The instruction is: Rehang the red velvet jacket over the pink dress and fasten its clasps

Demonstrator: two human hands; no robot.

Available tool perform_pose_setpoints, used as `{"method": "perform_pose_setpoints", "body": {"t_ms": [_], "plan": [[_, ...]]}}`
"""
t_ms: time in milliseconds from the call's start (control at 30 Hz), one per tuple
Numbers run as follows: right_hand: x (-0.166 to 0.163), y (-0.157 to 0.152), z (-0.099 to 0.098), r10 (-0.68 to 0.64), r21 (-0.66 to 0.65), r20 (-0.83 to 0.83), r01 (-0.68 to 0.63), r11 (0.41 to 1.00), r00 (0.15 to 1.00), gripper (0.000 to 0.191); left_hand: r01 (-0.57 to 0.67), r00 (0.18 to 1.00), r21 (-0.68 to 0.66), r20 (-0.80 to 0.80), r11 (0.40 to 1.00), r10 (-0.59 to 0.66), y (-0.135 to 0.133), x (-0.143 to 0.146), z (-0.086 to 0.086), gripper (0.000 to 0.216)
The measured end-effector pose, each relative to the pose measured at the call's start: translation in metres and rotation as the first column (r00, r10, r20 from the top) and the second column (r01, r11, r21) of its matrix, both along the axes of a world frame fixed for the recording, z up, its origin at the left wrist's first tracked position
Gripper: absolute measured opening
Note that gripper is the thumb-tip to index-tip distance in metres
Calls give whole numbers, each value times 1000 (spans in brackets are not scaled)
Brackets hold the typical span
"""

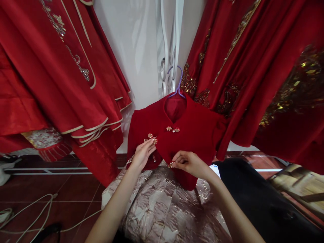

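Brocade skirt (164, 209) nearest, red velvet jacket (187, 131) on hanger above it. Collar clasp (172, 129) done; L hand (142, 154) pinches flap w/ clasp, R hand (188, 162) pinched on lower clasp (171, 164), unfastened.

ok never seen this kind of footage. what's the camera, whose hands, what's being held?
One camera, worn on a person's head, looking forward and down, so the two bare arms coming up from the bottom edge are the wearer's own. The wide lens bends the edges. The left hand pinches the front flap of a small red velvet jacket near a beaded clasp. The right hand grips the jacket's lower edge at another clasp. The jacket hangs on a purple hanger hooked to a white rack. Below it spreads pale brocade fabric. Red embroidered gowns hang on both sides; cables lie on the red tiled floor.
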State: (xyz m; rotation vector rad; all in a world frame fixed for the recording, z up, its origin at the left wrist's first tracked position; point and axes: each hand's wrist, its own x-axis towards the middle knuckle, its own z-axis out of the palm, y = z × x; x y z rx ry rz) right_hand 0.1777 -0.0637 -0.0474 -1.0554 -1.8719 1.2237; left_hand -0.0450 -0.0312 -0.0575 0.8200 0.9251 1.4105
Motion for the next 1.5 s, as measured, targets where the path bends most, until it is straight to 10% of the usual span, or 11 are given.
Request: {"method": "perform_pose_setpoints", "body": {"t_ms": [367,600,767,900,1033,1233,1500], "plan": [[-14,-8,1,21,33,5,-21,999,1000,10,-290,942,-13,-181,957,283,6,20,1,51],[12,-11,17,249,-70,104,-242,968,963,16,46,912,135,-410,990,13,-3,24,33,43],[33,-17,33,394,-159,135,-373,914,909,20,270,556,557,-756,786,345,4,33,57,25],[39,-20,39,390,-164,168,-365,917,905,21,441,176,605,-783,664,597,14,41,68,23],[44,-20,41,373,-157,177,-348,924,911,21,568,-35,568,-707,595,707,21,43,80,20],[51,-21,46,261,-99,172,-247,964,950,30,736,-48,549,-543,397,839,27,36,92,20],[51,-18,49,137,-16,170,-136,991,976,28,742,-40,575,-475,345,879,33,32,92,23]]}}
